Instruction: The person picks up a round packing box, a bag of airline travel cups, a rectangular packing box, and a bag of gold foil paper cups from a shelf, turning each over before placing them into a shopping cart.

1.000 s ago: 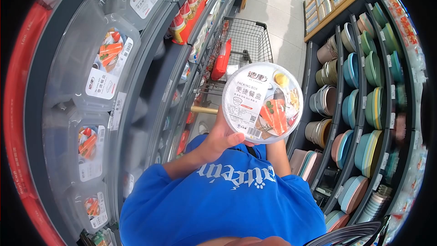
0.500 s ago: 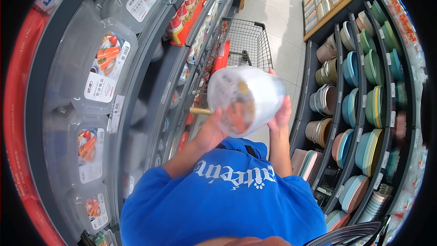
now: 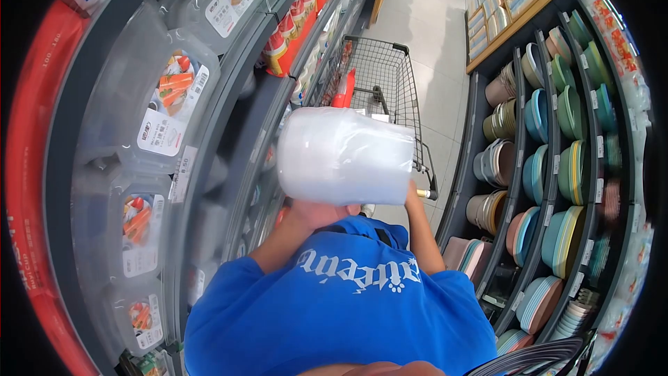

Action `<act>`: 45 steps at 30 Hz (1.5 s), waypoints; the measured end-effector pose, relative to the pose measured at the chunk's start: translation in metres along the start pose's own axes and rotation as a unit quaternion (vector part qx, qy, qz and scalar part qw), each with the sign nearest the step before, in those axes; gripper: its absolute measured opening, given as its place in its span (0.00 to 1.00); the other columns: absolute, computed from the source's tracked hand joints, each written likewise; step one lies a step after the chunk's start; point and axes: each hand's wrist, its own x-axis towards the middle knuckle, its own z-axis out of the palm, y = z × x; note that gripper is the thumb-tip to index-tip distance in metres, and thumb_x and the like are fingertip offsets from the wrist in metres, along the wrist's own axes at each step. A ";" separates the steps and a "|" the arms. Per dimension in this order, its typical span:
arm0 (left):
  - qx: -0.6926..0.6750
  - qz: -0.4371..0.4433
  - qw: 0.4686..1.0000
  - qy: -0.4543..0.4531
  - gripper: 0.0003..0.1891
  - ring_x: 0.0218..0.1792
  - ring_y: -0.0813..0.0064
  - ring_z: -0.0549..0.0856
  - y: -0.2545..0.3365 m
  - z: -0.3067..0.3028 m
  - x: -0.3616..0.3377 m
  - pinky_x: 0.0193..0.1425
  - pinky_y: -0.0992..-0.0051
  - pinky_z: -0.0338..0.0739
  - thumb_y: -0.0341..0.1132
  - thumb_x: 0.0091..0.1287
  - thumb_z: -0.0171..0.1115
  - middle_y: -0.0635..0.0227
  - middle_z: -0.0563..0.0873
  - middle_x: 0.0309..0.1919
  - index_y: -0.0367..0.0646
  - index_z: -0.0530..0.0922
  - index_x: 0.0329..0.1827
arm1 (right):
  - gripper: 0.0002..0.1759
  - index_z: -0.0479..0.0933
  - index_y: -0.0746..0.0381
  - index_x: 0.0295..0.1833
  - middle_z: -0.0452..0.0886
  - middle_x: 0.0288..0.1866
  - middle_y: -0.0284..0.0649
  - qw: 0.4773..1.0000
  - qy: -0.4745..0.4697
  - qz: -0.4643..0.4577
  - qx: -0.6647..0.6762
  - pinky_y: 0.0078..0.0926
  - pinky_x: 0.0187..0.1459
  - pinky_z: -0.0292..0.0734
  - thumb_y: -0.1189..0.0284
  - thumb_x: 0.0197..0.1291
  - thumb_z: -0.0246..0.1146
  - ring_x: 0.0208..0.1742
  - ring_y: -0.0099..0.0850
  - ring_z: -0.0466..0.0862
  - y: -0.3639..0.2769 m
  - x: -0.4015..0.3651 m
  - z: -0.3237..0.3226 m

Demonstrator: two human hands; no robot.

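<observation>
A wrapped stack of translucent plastic food containers (image 3: 344, 157) lies sideways in front of my chest, held up in both hands. My left hand (image 3: 323, 213) grips it from below at its left end, the fingers partly covered by the stack. At the right end, my right hand (image 3: 412, 191) holds it too; the pack hides most of that hand. Beyond the stack stands a wire shopping cart (image 3: 396, 63) with a red item (image 3: 344, 89) in it.
The left shelf carries plastic container packs with food-picture labels (image 3: 174, 87), a price tag (image 3: 182, 174) and red-and-white packages (image 3: 282, 45). On the right shelf are stacked coloured bowls (image 3: 536, 163). A tiled aisle floor (image 3: 424, 21) runs ahead between the shelves.
The stack has turned so that its printed end no longer faces me and its long side shows. It has moved slightly left, and my right hand is now mostly hidden behind it.
</observation>
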 end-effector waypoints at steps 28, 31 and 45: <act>0.469 0.147 0.813 0.312 0.29 0.63 0.70 0.78 0.034 -0.068 -0.023 0.68 0.69 0.71 0.46 0.75 0.57 0.60 0.79 0.62 0.40 0.65 0.73 | 0.28 0.74 0.63 0.62 0.84 0.54 0.46 0.851 -0.019 -0.018 0.524 0.40 0.55 0.79 0.50 0.71 0.55 0.54 0.38 0.84 0.004 0.009 0.047; 0.629 0.148 0.707 0.287 0.27 0.62 0.73 0.77 0.026 -0.080 -0.016 0.67 0.70 0.71 0.42 0.75 0.57 0.59 0.79 0.61 0.35 0.67 0.71 | 0.39 0.57 0.57 0.77 0.71 0.69 0.47 0.604 -0.133 -0.020 0.786 0.50 0.64 0.74 0.42 0.73 0.47 0.68 0.41 0.74 -0.009 -0.003 0.018; 0.390 -0.038 0.874 0.288 0.34 0.52 0.70 0.84 0.046 -0.102 -0.025 0.52 0.67 0.79 0.62 0.76 0.42 0.58 0.83 0.57 0.43 0.70 0.70 | 0.51 0.53 0.58 0.80 0.58 0.79 0.51 0.488 -0.269 -0.042 0.829 0.65 0.70 0.64 0.38 0.61 0.60 0.77 0.55 0.62 -0.038 -0.048 0.048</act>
